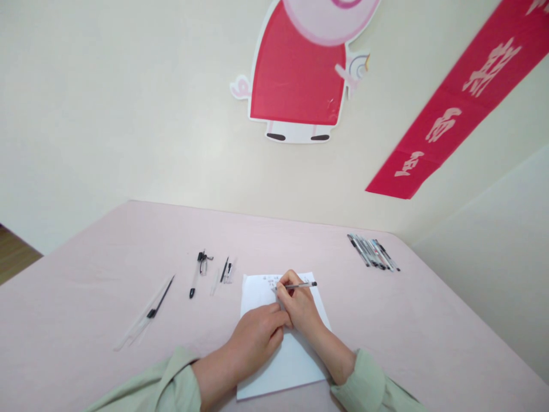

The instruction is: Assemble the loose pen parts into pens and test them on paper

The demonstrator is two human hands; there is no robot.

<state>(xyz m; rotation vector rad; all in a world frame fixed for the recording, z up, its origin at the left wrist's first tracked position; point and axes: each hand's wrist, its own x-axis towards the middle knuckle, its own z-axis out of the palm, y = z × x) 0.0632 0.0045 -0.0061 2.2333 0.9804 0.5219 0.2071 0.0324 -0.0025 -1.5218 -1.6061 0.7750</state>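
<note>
A white sheet of paper (274, 372) lies on the pink-covered table, with small dark marks in its upper part. My right hand (299, 303) rests on the upper right of the sheet and grips a clear pen (301, 285) with a black end. The pen lies low across the fingers, its tip side by the marks. My left hand (259, 335) lies on the middle of the paper, fingers bent and thumb apart, its fingertips against the right hand's lower edge. Nothing shows in the left hand, though its palm is hidden.
Pen parts (151, 313) lie to the left, with a black-and-clear compass-like piece (200, 269) and smaller pieces (224, 270) nearer the sheet. A row of several pens (373, 253) sits at the back right. Behind the table (386, 326) stands a wall with a red banner (446, 123).
</note>
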